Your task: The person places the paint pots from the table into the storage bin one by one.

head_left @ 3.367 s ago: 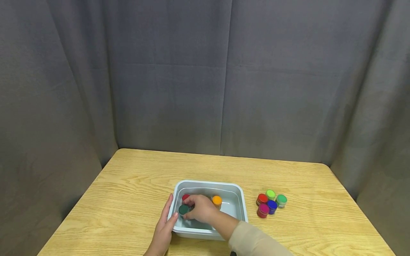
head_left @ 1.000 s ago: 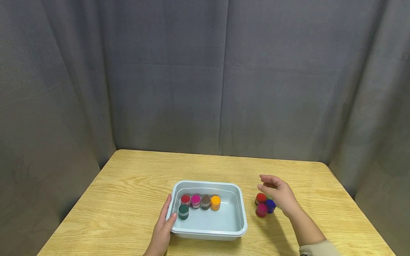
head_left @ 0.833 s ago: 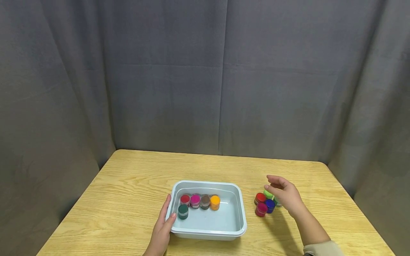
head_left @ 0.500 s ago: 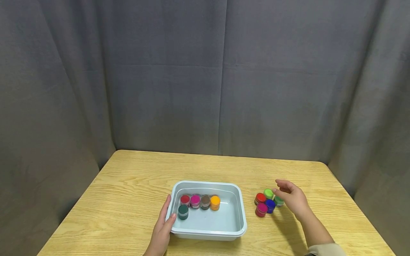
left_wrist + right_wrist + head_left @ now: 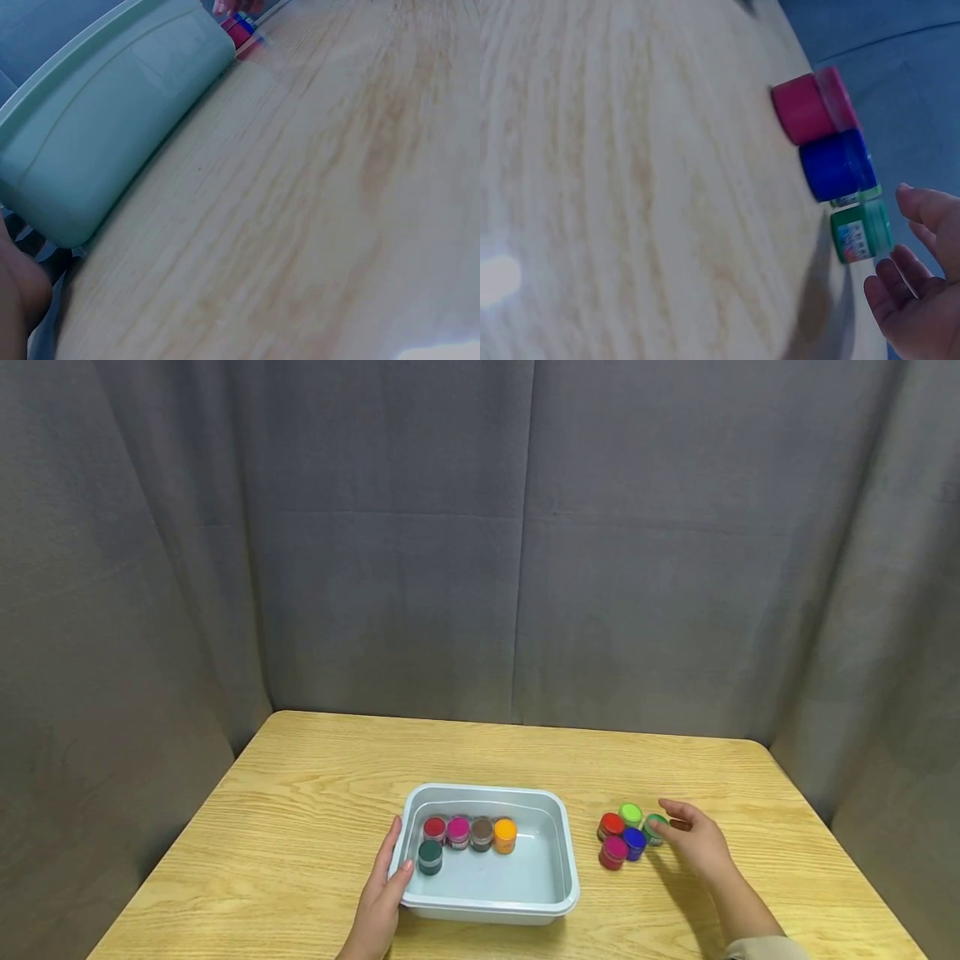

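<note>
Wooden table (image 5: 315,777) (grey curtain (image 5: 480,543) behind)

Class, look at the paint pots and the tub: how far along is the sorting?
Done: five pots stand in the tub. In hand: the right hand reaches the green pot, fingers not closed; the left hand steadies the tub. Left: five pots on the table.

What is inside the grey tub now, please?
The tub holds five small jars: red, pink, brown and orange in a row, and a dark green jar in front. Its near floor is hidden by the rim.
</note>
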`<state>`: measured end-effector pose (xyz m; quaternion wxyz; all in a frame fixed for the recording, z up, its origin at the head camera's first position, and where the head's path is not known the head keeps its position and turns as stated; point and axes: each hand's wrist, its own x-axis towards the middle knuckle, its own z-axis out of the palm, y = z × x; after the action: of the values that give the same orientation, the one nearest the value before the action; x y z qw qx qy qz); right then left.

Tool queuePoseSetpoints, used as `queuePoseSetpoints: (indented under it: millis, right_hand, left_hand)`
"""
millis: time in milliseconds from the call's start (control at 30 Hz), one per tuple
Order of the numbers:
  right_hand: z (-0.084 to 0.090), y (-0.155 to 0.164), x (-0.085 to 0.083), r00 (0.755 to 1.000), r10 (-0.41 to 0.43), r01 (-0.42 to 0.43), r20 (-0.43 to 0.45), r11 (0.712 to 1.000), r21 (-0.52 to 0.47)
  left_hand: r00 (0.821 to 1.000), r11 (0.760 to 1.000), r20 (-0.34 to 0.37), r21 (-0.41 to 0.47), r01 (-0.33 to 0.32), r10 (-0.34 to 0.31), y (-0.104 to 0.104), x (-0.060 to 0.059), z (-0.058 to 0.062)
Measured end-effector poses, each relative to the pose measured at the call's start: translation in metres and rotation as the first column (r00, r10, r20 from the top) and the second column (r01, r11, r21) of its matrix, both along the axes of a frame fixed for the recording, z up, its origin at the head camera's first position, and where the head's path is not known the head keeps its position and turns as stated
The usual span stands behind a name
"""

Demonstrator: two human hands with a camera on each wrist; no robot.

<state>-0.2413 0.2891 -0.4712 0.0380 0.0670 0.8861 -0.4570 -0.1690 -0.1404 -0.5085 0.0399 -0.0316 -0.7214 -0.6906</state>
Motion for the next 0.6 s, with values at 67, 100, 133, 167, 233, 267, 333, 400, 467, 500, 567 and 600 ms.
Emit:
queuePoseSetpoints:
  millis: [67, 100, 133, 167, 233, 267, 333, 400, 467, 500, 567, 600]
  right_hand:
    - [-0.005, 0.002, -0.001, 1.0, 0.002, -0.002, -0.001, 1.0, 0.014]
    - [-0.007, 0.003, -0.002, 1.0, 0.001, -0.001, 0.001, 1.0, 0.016]
    - [-0.009, 0.004, -0.002, 1.0, 0.002, -0.002, 0.0, 1.0, 0.018]
    - [-0.011, 0.004, -0.002, 1.0, 0.003, -0.003, -0.001, 1.0, 0.022]
    - [-0.013, 0.004, -0.002, 1.0, 0.002, -0.002, -0.006, 1.0, 0.017]
    - [-0.014, 0.004, -0.002, 1.0, 0.001, 0.0, -0.007, 1.0, 0.016]
    - [-0.014, 0.004, -0.002, 1.0, 0.001, -0.001, -0.013, 1.0, 0.02]
    - [-0.015, 0.004, -0.001, 1.0, 0.003, -0.002, -0.016, 1.0, 0.023]
    - [-0.016, 0.004, -0.002, 1.0, 0.008, -0.007, -0.02, 0.999, 0.032]
    - [-0.016, 0.005, -0.002, 1.0, 0.009, -0.009, -0.021, 0.999, 0.035]
    - [-0.017, 0.006, -0.002, 1.0, 0.01, -0.009, -0.023, 0.999, 0.04]
    - [-0.018, 0.006, -0.002, 1.0, 0.008, -0.007, -0.022, 0.999, 0.044]
  left_hand:
    - [1.0, 1.0, 0.002, -0.003, -0.002, 0.002, 0.0, 0.0, 0.0]
    - [1.0, 1.0, 0.004, -0.003, -0.003, 0.003, 0.0, 0.0, 0.001]
    - [1.0, 1.0, 0.005, -0.003, -0.004, 0.004, 0.0, 0.0, 0.001]
    - [1.0, 1.0, 0.006, -0.003, -0.005, 0.005, 0.0, 0.0, 0.001]
    - [1.0, 1.0, 0.009, 0.0, -0.005, 0.005, 0.0, 0.001, 0.001]
    - [1.0, 1.0, 0.011, 0.0, -0.005, 0.005, 0.0, 0.001, 0.001]
    - [1.0, 1.0, 0.013, 0.001, -0.006, 0.006, 0.001, 0.001, 0.002]
    - [1.0, 1.0, 0.016, 0.0, -0.006, 0.006, 0.001, 0.001, 0.002]
    - [1.0, 1.0, 0.017, -0.001, -0.007, 0.007, 0.001, 0.001, 0.001]
    - [1.0, 1.0, 0.015, -0.001, -0.008, 0.008, 0.001, 0.001, 0.001]
    - [1.0, 1.0, 0.012, -0.002, -0.008, 0.008, 0.0, 0.001, 0.001]
    - [1.0, 1.0, 0.012, -0.003, -0.008, 0.008, 0.0, 0.001, 0.001]
